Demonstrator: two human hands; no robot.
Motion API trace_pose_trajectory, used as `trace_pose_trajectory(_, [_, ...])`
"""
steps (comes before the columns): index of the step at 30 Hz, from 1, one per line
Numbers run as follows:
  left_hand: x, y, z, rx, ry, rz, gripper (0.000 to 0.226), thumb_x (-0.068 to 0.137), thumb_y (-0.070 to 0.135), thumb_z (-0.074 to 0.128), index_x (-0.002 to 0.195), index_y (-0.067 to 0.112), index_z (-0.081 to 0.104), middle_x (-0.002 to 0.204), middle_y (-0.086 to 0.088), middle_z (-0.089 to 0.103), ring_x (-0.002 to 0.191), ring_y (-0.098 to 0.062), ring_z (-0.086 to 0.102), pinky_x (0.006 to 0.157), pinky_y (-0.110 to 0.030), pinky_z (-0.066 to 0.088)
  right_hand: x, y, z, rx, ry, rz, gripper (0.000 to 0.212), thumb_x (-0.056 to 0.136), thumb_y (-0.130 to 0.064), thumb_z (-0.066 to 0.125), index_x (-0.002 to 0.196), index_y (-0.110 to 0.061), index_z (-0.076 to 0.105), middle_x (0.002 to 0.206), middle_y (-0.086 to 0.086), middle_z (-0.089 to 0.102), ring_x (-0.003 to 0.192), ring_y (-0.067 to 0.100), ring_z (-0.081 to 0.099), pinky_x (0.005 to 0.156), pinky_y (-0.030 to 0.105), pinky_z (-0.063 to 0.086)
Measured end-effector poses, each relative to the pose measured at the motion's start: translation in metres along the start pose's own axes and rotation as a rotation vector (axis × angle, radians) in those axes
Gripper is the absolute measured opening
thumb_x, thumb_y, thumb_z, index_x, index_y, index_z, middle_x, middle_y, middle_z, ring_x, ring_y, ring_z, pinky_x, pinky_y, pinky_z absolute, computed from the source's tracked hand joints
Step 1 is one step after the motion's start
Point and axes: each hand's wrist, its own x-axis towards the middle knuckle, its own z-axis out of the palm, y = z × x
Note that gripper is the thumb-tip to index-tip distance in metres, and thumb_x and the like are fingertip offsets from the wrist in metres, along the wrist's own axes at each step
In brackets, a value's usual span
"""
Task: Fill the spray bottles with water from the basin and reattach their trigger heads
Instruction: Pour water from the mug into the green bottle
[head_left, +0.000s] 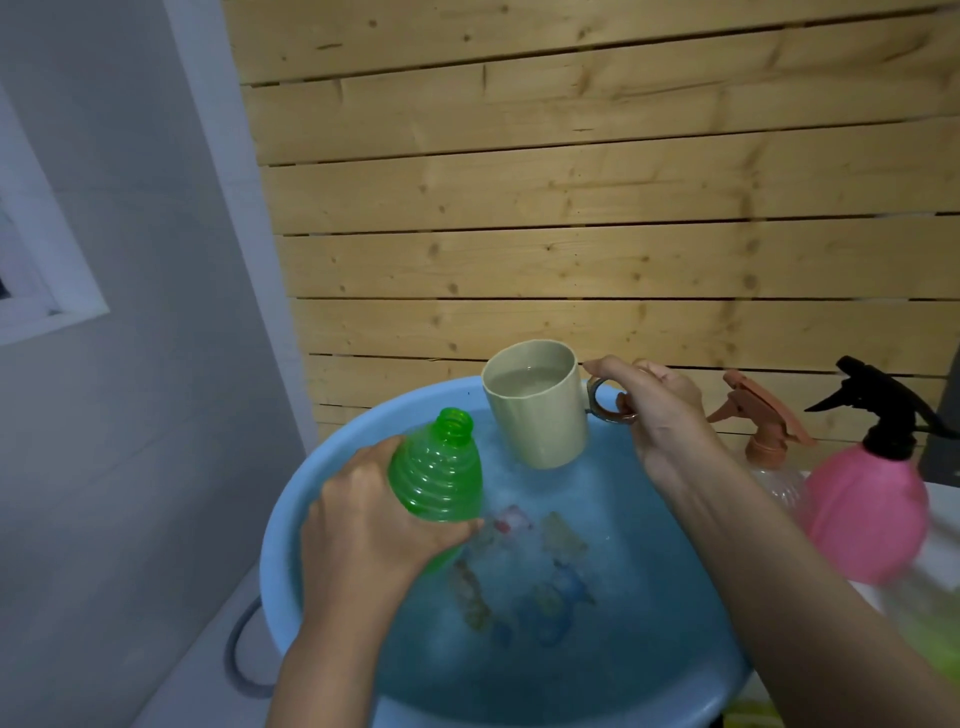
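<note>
Pale pine slats (571, 208) fill the wall behind. In front of them a light blue basin (280, 519) sits on a white table (197, 649), holding water over blurred coloured shapes that I cannot make out. To its right stands a round pink spray bottle (862, 514) with a black trigger head (883, 410) on its neck, apart from both hands. The green bottle (436, 473), ribbed and with its neck bare, is tilted over the basin's left side, and the left hand (363, 530) wraps round its lower body. Just beyond it a beige mug (540, 415) full of water hangs level above the far part of the basin. The right hand (660, 410) grips its grey handle with curled fingers. Smallest in sight, 1 clear bottle (774, 478) with an orange trigger head (758, 410) stands between the right wrist and the pink spray bottle.
</note>
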Motion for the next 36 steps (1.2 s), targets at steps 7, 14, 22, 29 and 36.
trace_pose_trajectory(7, [-0.001,0.001,-0.001,-0.01,-0.015,0.002,0.065,0.037,0.05,0.09,0.095,0.031,0.067,0.09,0.007,0.068,0.091,-0.024,0.063,0.068,-0.029,0.046,-0.02,-0.004,0.001,0.103,-0.01,-0.09,0.051,0.074,-0.018,0.08,0.057,-0.021,0.032,0.041,-0.016,0.033,0.051,0.009,0.033,0.053,0.018,0.03])
trace_pose_trajectory(14, [0.0,0.0,-0.002,0.025,-0.055,-0.029,0.064,0.039,0.049,0.089,0.095,0.03,0.066,0.088,0.009,0.067,0.092,-0.024,0.063,0.069,-0.03,0.047,-0.025,-0.006,0.002,0.122,0.011,-0.257,0.052,0.077,-0.008,0.077,0.056,-0.018,0.03,0.04,-0.016,0.029,0.041,0.003,0.029,0.041,0.009,0.031])
trace_pose_trajectory(22, [0.0,0.002,-0.002,0.06,-0.136,-0.038,0.066,0.038,0.052,0.087,0.095,0.027,0.066,0.083,0.009,0.066,0.09,-0.024,0.063,0.068,-0.032,0.049,-0.025,-0.005,0.002,0.067,-0.003,-0.338,0.053,0.074,-0.004,0.078,0.055,-0.015,0.03,0.045,-0.007,0.033,0.044,0.007,0.031,0.043,0.009,0.031])
trace_pose_trajectory(29, [0.0,0.002,-0.002,0.073,-0.188,-0.04,0.065,0.038,0.049,0.089,0.094,0.026,0.066,0.088,0.008,0.069,0.092,-0.023,0.063,0.071,-0.031,0.05,-0.028,-0.006,0.002,0.08,-0.004,-0.36,0.053,0.073,-0.001,0.078,0.055,-0.015,0.03,0.042,-0.01,0.028,0.042,0.004,0.025,0.042,0.01,0.028])
trace_pose_trajectory(36, [-0.001,0.003,-0.002,0.088,-0.199,-0.025,0.063,0.041,0.046,0.09,0.095,0.024,0.066,0.086,0.007,0.066,0.092,-0.023,0.062,0.069,-0.029,0.047,-0.027,-0.002,0.002,0.038,-0.025,-0.373,0.044,0.071,-0.004,0.08,0.057,-0.008,0.038,0.051,-0.001,0.032,0.054,0.013,0.031,0.063,0.028,0.038])
